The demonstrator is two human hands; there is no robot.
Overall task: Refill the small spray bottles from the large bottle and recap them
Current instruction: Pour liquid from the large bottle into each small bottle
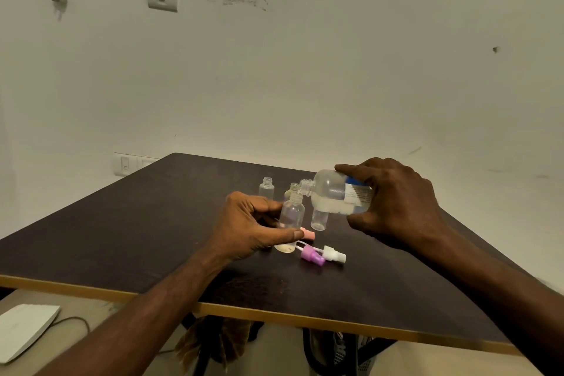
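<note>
My right hand point(393, 201) holds the large clear bottle point(335, 192) tipped on its side, its open mouth pointing left just above a small bottle's neck. My left hand point(250, 227) grips that small clear bottle point(291, 217), which stands upright on the table with a little yellowish liquid at its bottom. Three more uncapped small bottles stand behind: one at the back left point(266, 188), one behind the held bottle point(292, 188), one under the large bottle point(319, 220). Loose spray caps lie in front: purple point(311, 255), white point(334, 253), pink point(308, 233).
The dark table point(152, 223) has a light wooden front edge that runs across the lower view. A white wall stands close behind it. Below the table's left corner lies a white flat device point(24, 327) with a cable. Dark clutter sits under the table.
</note>
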